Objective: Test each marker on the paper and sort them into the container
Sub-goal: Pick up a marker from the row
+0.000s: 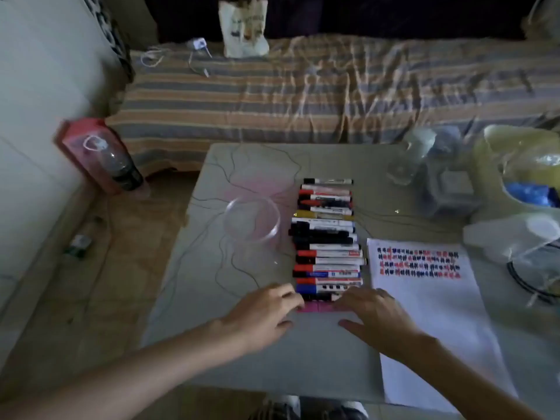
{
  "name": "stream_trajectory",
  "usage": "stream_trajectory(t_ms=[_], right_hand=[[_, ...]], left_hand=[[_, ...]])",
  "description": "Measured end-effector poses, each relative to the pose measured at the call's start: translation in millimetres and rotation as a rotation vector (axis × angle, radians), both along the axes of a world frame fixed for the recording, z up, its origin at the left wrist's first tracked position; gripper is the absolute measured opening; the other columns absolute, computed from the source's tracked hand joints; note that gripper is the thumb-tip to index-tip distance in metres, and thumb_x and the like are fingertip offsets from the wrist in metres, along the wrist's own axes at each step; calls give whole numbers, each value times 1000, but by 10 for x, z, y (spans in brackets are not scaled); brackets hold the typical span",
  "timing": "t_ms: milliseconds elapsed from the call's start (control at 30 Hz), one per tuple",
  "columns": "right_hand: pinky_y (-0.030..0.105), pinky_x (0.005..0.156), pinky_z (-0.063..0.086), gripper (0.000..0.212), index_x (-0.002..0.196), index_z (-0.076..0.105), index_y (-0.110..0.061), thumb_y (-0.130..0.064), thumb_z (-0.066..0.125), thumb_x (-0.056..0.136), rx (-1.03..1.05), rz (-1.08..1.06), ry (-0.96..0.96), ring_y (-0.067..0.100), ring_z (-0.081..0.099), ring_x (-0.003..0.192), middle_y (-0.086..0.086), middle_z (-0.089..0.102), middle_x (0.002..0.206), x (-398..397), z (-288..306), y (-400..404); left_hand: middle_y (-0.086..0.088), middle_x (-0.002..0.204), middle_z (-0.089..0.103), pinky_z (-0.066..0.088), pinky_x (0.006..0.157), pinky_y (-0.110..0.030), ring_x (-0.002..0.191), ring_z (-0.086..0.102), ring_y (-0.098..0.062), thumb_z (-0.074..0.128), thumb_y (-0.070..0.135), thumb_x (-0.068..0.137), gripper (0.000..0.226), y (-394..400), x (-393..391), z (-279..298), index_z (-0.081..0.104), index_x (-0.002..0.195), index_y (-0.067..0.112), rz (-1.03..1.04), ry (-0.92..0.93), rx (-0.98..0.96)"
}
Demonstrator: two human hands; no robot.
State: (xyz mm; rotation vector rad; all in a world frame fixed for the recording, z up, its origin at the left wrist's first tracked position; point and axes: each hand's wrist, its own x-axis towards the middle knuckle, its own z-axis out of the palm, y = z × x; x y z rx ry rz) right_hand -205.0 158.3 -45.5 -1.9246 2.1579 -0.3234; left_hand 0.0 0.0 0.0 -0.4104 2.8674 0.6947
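Observation:
Several markers (327, 237) lie side by side in a row down the middle of the table, caps to the left. Nearest me lies a pink marker (316, 307). My left hand (266, 310) touches its left end with its fingertips. My right hand (372, 313) lies over its right end, fingers bent, thumb spread on the table. Whether either hand grips it is unclear. A clear round container (253, 221) stands left of the row with nothing in it. To the right of the row lies white paper (430, 313) with rows of red, black and blue test marks at its top.
The grey table (212, 298) has cluttered plastic bags and a grey box (448, 189) at its right. A glass (403, 165) stands at the back. Behind it lies a striped bed (303, 92) with a tote bag (244, 25). On the floor at left stands a red box with a bottle (103, 156).

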Motion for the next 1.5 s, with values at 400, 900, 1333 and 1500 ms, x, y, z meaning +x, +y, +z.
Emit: stream_trajectory(t_ms=[400,900,1333,1500], right_hand=[[44,91,41,30,99,69,-22,-41,76,77,-130,-219,220,27,54,112,3,60,114,480,-192,-38],[29,57,44,17,105,68,-21,-26,53,99,-200,-140,-390,10,56,60,-5,68,80,50,480,507],[31,45,52,14,103,63,-23,-25,67,89,-443,-143,150,13,59,66,-8,63,80,-294,270,707],[27,57,47,20,111,61,-30,-37,49,98,-345,-142,-69,10,56,72,-13,60,87,-272,216,849]], left_hand=[[-8,118,49,47,86,-40,105,53,-28,60,25,92,33,426,2,-652,51,121,11,195,145,-273],[10,82,64,47,70,-21,76,59,-1,48,26,101,20,623,-518,60,63,96,15,218,510,231],[6,68,51,37,62,-30,62,46,-8,42,40,101,36,507,-1060,-84,60,88,13,252,262,399],[15,84,58,42,70,-21,77,54,-2,51,42,97,21,662,-948,-158,63,96,24,96,281,263]])
